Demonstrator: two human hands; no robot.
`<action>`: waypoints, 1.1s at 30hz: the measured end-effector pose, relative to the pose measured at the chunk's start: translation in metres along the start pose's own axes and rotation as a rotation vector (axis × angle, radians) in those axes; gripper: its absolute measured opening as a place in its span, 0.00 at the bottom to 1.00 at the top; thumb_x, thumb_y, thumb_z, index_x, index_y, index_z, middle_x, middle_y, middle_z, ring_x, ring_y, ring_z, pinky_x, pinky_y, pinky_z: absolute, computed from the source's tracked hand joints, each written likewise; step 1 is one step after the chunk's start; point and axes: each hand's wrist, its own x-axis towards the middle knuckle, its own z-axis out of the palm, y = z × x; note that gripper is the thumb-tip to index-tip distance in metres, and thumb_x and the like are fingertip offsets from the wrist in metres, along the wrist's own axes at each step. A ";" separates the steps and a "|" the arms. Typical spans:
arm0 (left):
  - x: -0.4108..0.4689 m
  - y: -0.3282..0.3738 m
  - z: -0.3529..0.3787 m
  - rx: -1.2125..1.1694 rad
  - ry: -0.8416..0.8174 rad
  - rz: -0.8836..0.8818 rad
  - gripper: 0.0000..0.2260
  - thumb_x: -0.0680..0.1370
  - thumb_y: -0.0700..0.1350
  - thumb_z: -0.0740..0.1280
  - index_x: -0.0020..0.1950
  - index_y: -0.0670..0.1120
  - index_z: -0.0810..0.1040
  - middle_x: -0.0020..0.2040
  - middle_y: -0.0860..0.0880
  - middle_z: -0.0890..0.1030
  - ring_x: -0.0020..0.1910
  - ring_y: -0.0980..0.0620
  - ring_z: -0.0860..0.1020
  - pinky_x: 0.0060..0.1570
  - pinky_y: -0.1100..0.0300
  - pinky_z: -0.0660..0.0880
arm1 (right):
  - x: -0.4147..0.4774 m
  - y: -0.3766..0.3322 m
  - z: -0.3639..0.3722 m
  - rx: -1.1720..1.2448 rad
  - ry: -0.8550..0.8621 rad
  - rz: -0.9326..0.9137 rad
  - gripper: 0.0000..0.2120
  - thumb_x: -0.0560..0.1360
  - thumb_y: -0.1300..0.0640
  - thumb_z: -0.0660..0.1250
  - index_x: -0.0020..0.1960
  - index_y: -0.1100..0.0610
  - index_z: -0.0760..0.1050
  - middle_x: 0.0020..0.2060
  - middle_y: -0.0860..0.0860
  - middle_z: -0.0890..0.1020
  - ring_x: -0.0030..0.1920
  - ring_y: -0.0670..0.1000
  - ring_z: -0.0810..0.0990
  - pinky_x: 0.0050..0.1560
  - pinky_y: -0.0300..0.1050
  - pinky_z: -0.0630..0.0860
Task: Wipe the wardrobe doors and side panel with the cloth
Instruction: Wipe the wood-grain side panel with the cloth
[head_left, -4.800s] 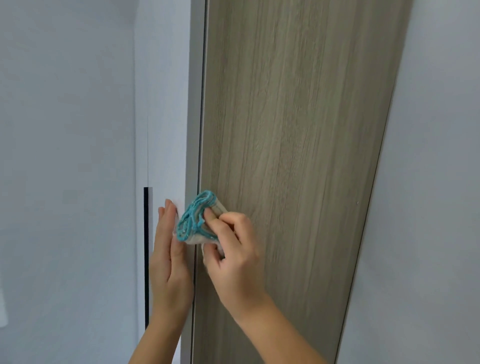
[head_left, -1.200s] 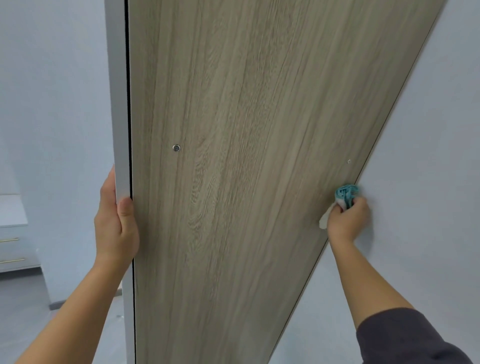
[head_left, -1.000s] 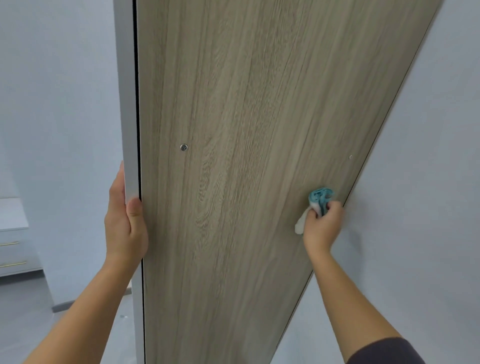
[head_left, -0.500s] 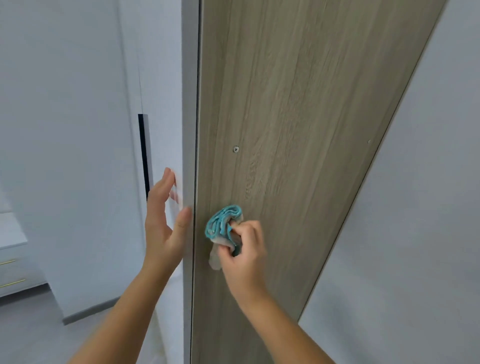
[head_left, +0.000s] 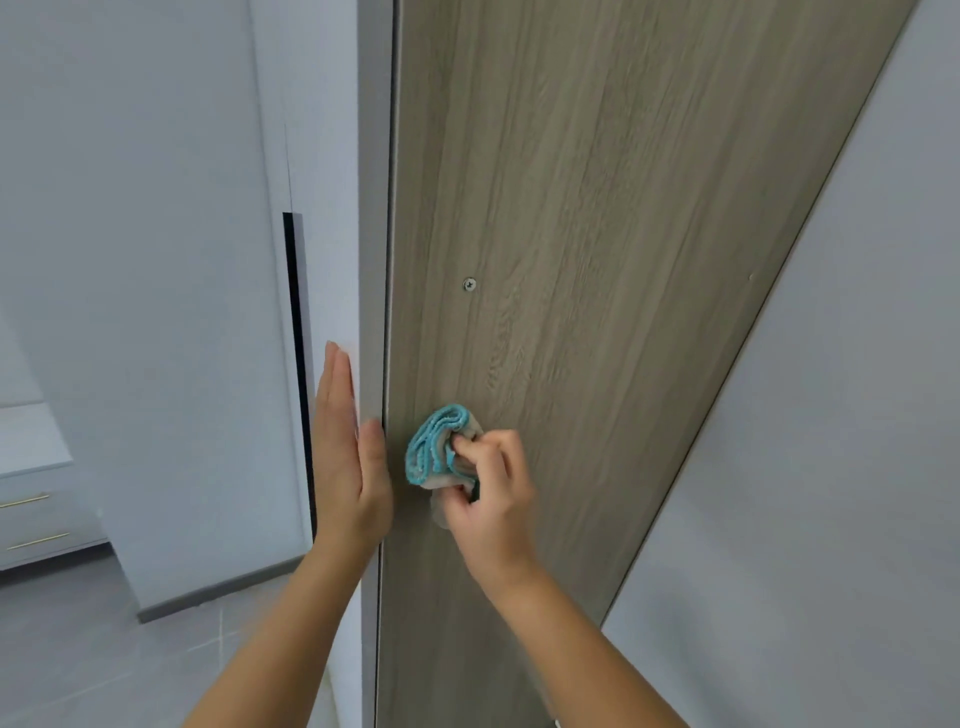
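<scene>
The wood-grain panel (head_left: 597, 234) fills the middle of the view, with a small screw (head_left: 469, 284) in it. My right hand (head_left: 491, 493) is shut on a bunched blue and white cloth (head_left: 434, 449) and presses it against the panel's lower left part, close to its grey front edge (head_left: 374, 208). My left hand (head_left: 350, 467) lies flat with fingers straight on the white door face (head_left: 327, 156) beside that edge, thumb touching the edge. A black vertical handle strip (head_left: 301, 364) runs just left of my left hand.
A white wall (head_left: 831, 467) stands to the right of the panel. Another white door or wall (head_left: 130, 260) is at the left. A white drawer unit (head_left: 31, 499) with gold handles sits at the far left on the grey floor (head_left: 104, 665).
My right hand has carried the cloth from the panel's right edge across to its left edge. My left hand has let go of the door edge and now rests flat on the white face.
</scene>
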 end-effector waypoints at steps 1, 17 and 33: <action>-0.005 -0.001 0.003 0.034 0.027 -0.008 0.23 0.82 0.40 0.51 0.77 0.44 0.52 0.79 0.45 0.54 0.78 0.52 0.53 0.75 0.61 0.52 | 0.002 0.008 -0.005 0.002 0.016 0.020 0.18 0.67 0.66 0.69 0.54 0.55 0.71 0.48 0.48 0.70 0.45 0.47 0.74 0.44 0.37 0.74; -0.087 -0.049 0.023 0.173 0.187 -0.168 0.24 0.82 0.50 0.48 0.78 0.47 0.55 0.77 0.50 0.61 0.76 0.51 0.58 0.74 0.47 0.58 | 0.018 0.201 -0.096 -0.200 0.299 0.369 0.07 0.73 0.69 0.65 0.51 0.67 0.71 0.49 0.63 0.73 0.45 0.46 0.68 0.44 0.35 0.63; -0.114 -0.075 0.028 0.191 0.191 0.005 0.24 0.83 0.48 0.49 0.79 0.49 0.53 0.79 0.53 0.55 0.76 0.64 0.46 0.74 0.61 0.51 | 0.014 0.297 -0.128 -0.432 0.412 0.580 0.13 0.76 0.63 0.62 0.60 0.65 0.72 0.57 0.65 0.75 0.57 0.65 0.74 0.56 0.56 0.71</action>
